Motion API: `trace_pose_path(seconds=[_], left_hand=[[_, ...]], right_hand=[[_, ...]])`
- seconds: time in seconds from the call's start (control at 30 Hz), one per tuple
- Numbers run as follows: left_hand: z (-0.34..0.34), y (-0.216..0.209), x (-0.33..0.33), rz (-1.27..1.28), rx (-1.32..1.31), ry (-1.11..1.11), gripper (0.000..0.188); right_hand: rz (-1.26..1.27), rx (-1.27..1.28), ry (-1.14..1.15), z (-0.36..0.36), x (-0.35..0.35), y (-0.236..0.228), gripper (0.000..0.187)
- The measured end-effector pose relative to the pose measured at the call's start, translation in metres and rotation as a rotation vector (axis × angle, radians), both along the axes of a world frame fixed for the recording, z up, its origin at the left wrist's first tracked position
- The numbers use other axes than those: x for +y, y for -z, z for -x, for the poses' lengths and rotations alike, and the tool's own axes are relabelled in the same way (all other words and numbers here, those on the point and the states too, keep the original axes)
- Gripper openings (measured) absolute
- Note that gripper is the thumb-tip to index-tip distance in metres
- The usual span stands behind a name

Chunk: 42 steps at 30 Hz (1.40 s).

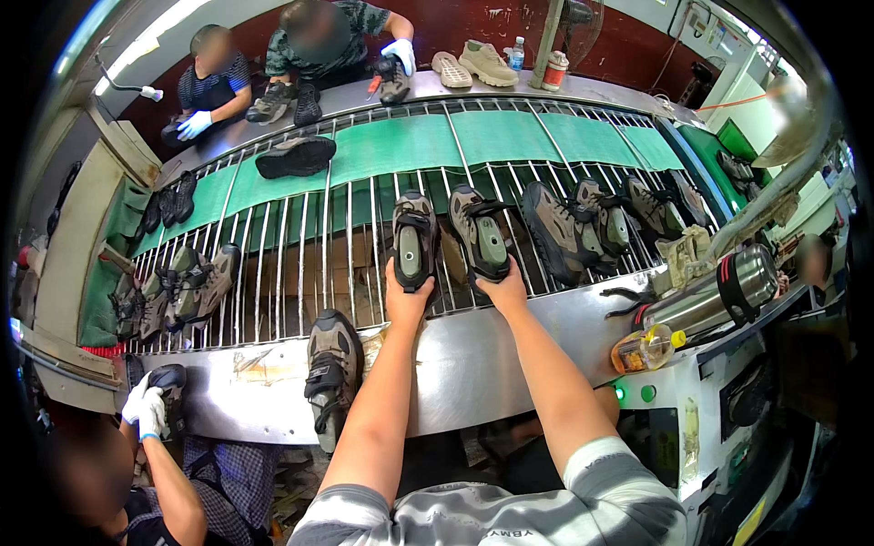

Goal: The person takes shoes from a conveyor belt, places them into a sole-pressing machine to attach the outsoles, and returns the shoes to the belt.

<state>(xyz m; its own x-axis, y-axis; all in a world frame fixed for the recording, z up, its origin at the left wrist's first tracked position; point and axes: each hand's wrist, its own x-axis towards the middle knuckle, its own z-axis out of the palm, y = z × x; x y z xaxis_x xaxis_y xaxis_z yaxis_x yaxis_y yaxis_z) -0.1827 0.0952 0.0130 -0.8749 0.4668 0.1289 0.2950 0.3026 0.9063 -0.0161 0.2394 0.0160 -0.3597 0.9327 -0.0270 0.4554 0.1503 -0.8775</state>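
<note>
left shoe and right shoe, both grey-brown with black, are side by side in the middle of the frame, over the rack of metal rods. the left hand is closed around the heel of the left shoe, and the right hand is closed in the same manner around the heel of the right shoe; most of the fingers are hidden, so i cannot tell their exact placing. each shoe has a green insert in its opening. both toes point to the top of the frame. the long axis of the left shoe is almost vertical, while the right one leans, with its toe toward the upper left. the bare forearms enter from the lower edge, reach forward above the steel worktop and come nearer to each other at the wrists. another shoe lies just beside the left forearm.
</note>
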Motion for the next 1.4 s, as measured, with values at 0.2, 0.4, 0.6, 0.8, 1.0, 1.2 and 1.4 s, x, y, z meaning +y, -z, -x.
trace_pose_path(seconds=[0.2, 0.4, 0.6, 0.8, 1.0, 1.2, 1.4], left_hand=[[-0.080, -0.063, -0.090, -0.161, 0.270, 0.080, 0.074], [-0.131, -0.107, -0.292, -0.137, 0.810, -0.091, 0.076], [-0.078, -0.023, -0.349, 0.028, 0.089, -0.110, 0.092], [-0.037, -0.029, -0.256, -0.150, -0.015, -0.079, 0.090], [0.052, -0.021, -0.151, -0.032, 0.043, -0.084, 0.087], [0.074, -0.010, -0.097, 0.165, 0.034, 0.039, 0.097], [0.060, -0.005, -0.115, 0.191, 0.237, -0.054, 0.088]], right_hand=[[-0.060, 0.214, -0.045, -0.107, -0.046, 0.038, 0.055], [-0.228, -0.070, 0.182, -0.294, -0.127, -0.016, 0.028], [-0.779, -0.169, 0.566, -0.418, -0.130, -0.107, 0.018], [-0.872, -0.787, 1.018, -0.532, -0.099, -0.198, 0.051], [0.009, -0.966, 1.303, -0.629, -0.014, -0.218, 0.089], [0.184, -0.559, 1.043, -0.776, 0.063, -0.207, 0.092], [0.205, -0.805, 1.187, -0.652, 0.059, -0.227, 0.094]])
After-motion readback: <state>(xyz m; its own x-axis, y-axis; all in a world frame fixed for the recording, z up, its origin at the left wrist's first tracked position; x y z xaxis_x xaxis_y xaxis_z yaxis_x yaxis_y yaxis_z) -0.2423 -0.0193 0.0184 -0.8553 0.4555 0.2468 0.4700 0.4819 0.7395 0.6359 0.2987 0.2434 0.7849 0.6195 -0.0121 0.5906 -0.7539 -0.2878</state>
